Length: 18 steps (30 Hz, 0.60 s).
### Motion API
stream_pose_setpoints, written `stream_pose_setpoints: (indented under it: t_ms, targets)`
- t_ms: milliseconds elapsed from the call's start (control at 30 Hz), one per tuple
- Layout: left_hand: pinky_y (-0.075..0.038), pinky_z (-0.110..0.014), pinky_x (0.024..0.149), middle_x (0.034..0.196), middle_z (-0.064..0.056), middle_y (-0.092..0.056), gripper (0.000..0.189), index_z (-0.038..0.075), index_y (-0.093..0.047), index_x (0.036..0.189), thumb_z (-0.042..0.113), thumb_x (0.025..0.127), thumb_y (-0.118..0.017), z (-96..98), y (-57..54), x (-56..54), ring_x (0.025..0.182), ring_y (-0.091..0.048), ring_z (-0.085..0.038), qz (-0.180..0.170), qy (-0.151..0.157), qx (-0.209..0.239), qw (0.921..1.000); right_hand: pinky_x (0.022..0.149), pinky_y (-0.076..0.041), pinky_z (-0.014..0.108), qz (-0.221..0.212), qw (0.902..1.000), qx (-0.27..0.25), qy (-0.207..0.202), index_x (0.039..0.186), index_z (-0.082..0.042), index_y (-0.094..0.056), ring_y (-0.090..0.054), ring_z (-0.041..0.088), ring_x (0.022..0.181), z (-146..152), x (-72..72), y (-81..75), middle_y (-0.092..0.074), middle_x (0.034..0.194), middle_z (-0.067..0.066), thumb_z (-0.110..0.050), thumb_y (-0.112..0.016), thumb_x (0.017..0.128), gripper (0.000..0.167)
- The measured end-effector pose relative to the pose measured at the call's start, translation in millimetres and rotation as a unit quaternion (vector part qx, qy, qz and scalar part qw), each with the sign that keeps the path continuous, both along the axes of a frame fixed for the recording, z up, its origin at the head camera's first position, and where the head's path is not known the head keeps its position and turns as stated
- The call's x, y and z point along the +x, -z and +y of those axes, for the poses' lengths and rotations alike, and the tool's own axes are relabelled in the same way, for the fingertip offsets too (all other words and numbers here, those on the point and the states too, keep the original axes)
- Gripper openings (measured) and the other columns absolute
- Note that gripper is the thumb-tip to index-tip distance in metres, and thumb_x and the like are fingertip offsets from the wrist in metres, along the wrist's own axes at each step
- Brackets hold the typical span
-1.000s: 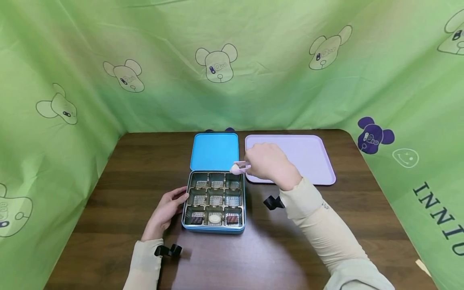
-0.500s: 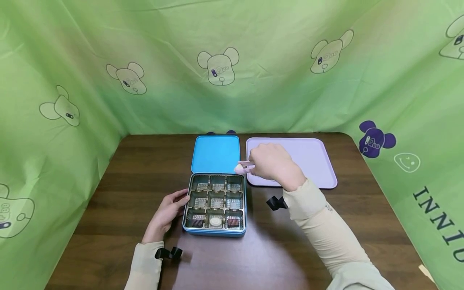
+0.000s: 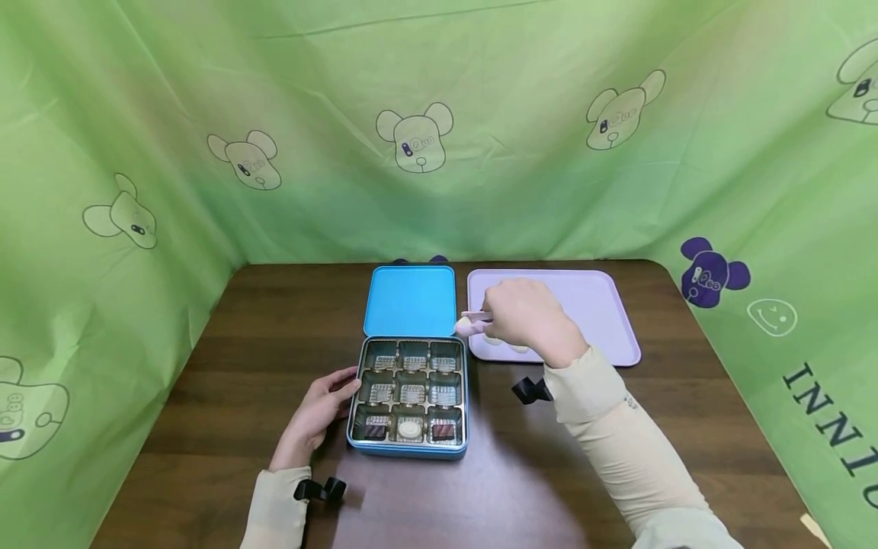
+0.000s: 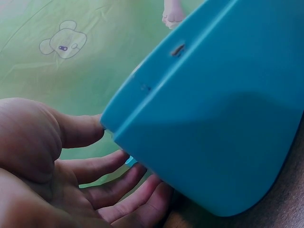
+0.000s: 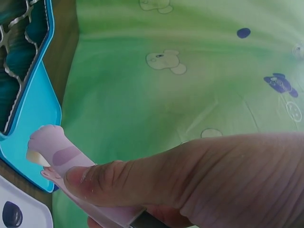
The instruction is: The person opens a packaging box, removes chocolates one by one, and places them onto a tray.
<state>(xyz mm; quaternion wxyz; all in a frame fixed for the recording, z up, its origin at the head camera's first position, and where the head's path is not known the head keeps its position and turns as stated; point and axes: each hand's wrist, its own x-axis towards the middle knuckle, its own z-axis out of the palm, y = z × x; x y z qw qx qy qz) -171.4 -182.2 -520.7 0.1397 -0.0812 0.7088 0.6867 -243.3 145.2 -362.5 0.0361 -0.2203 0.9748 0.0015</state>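
My right hand [image 3: 524,313] grips pink tongs [image 5: 71,154] with paw-shaped tips. A small cream-coloured piece [image 5: 34,156] sits between those tips. In the head view the tongs hang between the blue lid [image 3: 411,301] and the lilac tray [image 3: 583,313]. At its left side, a blue tin [image 3: 408,451] is held by my left hand [image 3: 322,404], thumb at the rim and fingers against the wall. The tin's gold tray of square compartments holds a dark chocolate [image 3: 375,431], a white oval chocolate [image 3: 410,430] and a reddish-brown chocolate [image 3: 443,431] in the near row.
Pale pieces [image 3: 519,348] lie near the tray's front edge, partly hidden by my right hand. A dark chocolate [image 5: 12,214] shows on the tray in the right wrist view. Green cloth [image 3: 329,206] stands behind the brown table [image 3: 226,366].
My right hand has moved slightly right with the tongs, from over the tin's far right corner towards the tray. Pale pieces on the tray have come into view. My left hand stays at the tin.
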Motion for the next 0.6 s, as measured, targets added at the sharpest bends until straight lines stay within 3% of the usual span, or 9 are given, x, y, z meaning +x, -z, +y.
stream_pose_setpoints:
  t_ms: [600]
  targets:
    - [-0.056, -0.028, 0.073, 0.121, -0.022, -0.064, 0.045, -0.006, -0.048, 0.145, 0.011, 0.104, -0.056, -1.5, 0.0, -0.2, 0.090, -0.066, -0.015, 0.000, 0.001, 0.000, 1.0000, 0.055, -0.044, 0.042, -0.017, 0.9995, -0.005, 0.028, 0.065, -0.020, -0.066, -0.055, 0.022, 0.063, 33, -5.7, 2.0, -0.059, 0.065, 0.000, -0.027, -0.075, 0.084, 0.022]
